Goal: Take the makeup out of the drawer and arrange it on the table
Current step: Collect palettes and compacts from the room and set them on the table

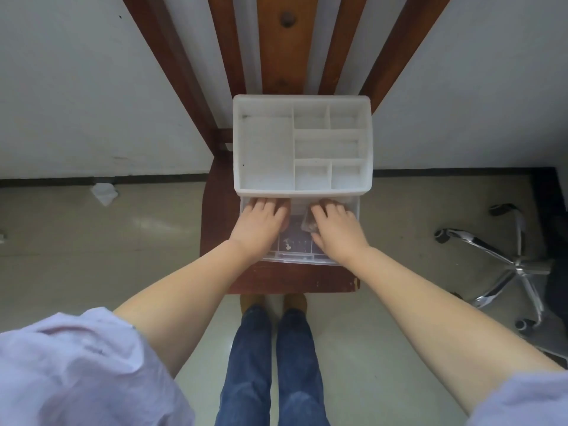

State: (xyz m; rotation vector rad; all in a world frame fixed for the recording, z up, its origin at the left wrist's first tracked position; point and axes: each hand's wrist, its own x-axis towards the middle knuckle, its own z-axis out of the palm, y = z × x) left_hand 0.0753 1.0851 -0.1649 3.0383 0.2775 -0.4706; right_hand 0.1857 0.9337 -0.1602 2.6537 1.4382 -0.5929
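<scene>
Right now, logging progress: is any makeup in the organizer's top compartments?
No, the top compartments of the white organizer all show bare bottoms.

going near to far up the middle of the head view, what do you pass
jeans-clad legs → front edge of the wooden chair seat → clear drawer pulled open, with the left hand and right hand in it → white organizer with empty top compartments → chair back slats

No readable text, label, brand, number or sign shows anywhere in view.
</scene>
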